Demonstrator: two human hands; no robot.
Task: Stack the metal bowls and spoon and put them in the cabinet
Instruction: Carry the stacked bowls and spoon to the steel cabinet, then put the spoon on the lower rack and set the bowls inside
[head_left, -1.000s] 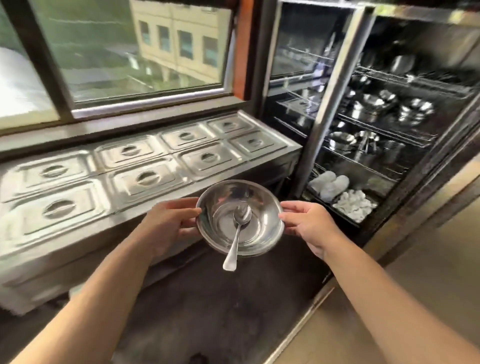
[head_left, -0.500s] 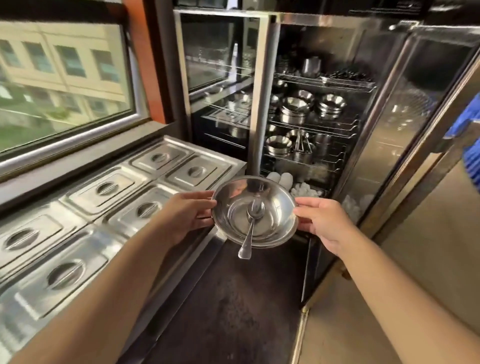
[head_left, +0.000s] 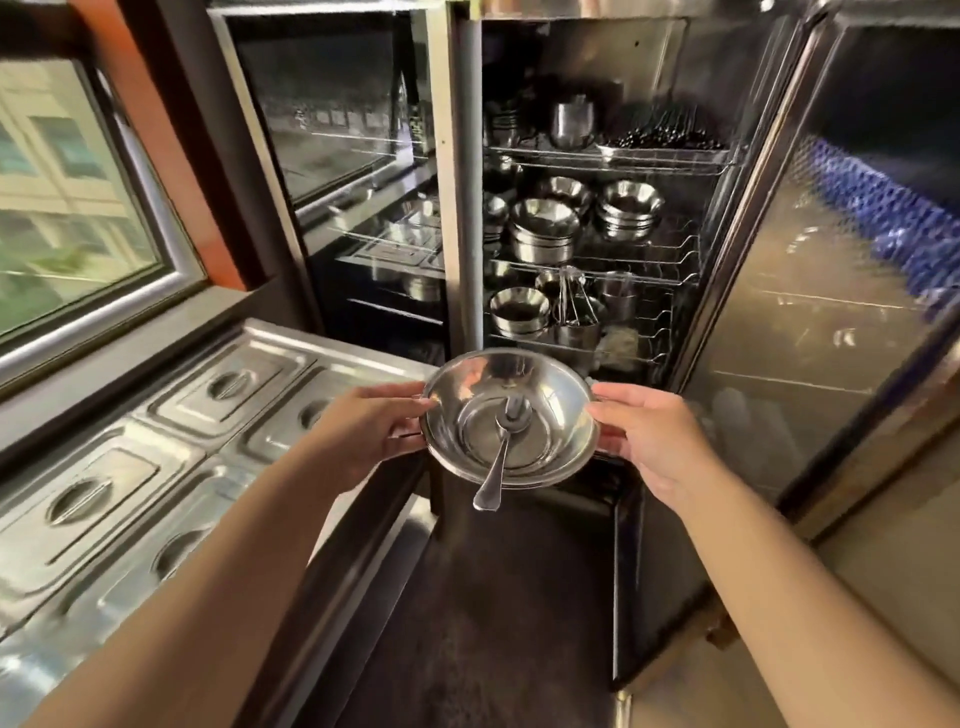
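Observation:
I hold a stack of shiny metal bowls (head_left: 550, 395) level in front of me, just below the open cabinet (head_left: 582, 78). A metal spoon (head_left: 500, 457) lies inside the top bowl, its handle sticking out over the near rim. My left hand (head_left: 363, 431) grips the left rim and my right hand (head_left: 654, 441) grips the right rim. The cabinet's wire shelves (head_left: 613, 270) carry stacked steel bowls (head_left: 545, 228), cups and utensils.
The cabinet's glass door (head_left: 831, 312) stands swung open at right. A steel counter with several lidded pans (head_left: 156, 447) runs along the left under a window (head_left: 67, 208). Dark floor (head_left: 483, 623) lies between counter and cabinet.
The view has turned right and come closer to the cabinet, which now fills the middle. Both hands still carry the bowls and spoon, now nearer the lower shelves.

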